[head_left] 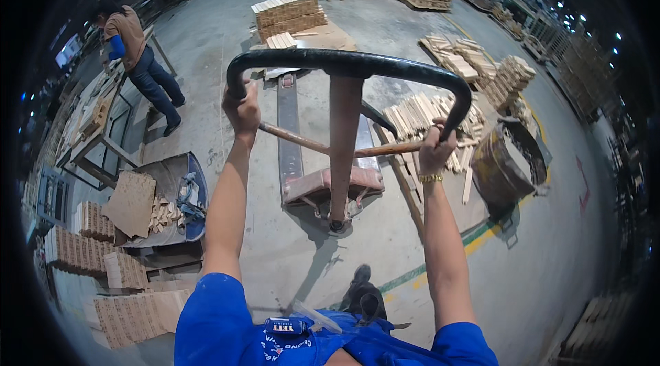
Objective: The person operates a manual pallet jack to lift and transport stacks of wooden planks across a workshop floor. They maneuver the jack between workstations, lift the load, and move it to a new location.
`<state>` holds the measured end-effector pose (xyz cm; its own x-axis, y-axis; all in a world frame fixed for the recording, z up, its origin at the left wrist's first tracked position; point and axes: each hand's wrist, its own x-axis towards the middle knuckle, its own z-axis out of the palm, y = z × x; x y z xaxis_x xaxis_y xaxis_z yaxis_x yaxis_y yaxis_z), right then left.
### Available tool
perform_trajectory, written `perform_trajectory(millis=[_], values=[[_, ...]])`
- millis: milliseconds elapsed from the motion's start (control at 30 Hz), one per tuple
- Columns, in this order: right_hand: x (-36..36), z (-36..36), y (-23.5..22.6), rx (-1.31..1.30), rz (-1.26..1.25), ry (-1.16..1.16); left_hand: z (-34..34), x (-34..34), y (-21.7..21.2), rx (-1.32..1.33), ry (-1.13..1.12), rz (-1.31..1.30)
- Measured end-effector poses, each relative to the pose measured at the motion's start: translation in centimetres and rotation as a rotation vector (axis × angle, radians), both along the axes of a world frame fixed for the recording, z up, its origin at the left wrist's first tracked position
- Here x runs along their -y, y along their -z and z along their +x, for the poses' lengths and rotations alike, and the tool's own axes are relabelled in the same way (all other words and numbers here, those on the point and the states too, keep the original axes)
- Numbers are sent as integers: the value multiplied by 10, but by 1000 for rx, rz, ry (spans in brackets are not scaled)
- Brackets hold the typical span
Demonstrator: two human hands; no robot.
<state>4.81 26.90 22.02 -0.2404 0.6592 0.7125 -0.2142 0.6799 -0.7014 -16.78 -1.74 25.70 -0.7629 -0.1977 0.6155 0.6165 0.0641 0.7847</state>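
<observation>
Both my hands hold the black loop handle [350, 62] of a pallet jack, with my arms stretched forward. My left hand [242, 113] is closed round the loop's left side. My right hand [438, 151], with a gold-coloured band at the wrist, is closed round its right side. A brown crossbar [295, 137] runs between the hands, passing the worn reddish shaft [346, 139]. Below stands the jack's dusty red base [318, 186]. Its left fork [289, 125] points away from me; the handle partly covers the right one.
Ahead lies a stack of wood strips [289, 14] on a board. To the right are loose wood strips [433, 115] and a rusty drum [505, 163]. A blue-rimmed bin [196, 190] and strip bundles [75, 249] stand left. A person [134, 56] works at a bench [96, 125].
</observation>
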Motion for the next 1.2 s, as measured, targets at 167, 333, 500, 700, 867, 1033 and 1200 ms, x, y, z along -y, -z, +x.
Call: perform_trajectory(millis=[167, 333, 500, 700, 867, 1033, 1200], values=[[-48, -132, -22, 176, 14, -140, -67, -15, -6, 18, -239, -4], [-98, -241, -33, 168, 63, -234, -176, -65, -3, -21, -358, 7], [-146, -335, -26, 118, 53, -249, -330, -149, 12, -18, -212, -54], [-200, -444, -8, 128, 52, -241, -505, -246, 22, 285, 156, 107], [-269, -509, 10, 65, 1, -221, -572, -324, 23, 228, 65, 34], [-287, -531, 8, 54, -130, -216, -581, -338, 34, 58, 20, 113], [-295, -537, 9, -8, -178, -251, -579, -345, 32, 157, 51, 131]])
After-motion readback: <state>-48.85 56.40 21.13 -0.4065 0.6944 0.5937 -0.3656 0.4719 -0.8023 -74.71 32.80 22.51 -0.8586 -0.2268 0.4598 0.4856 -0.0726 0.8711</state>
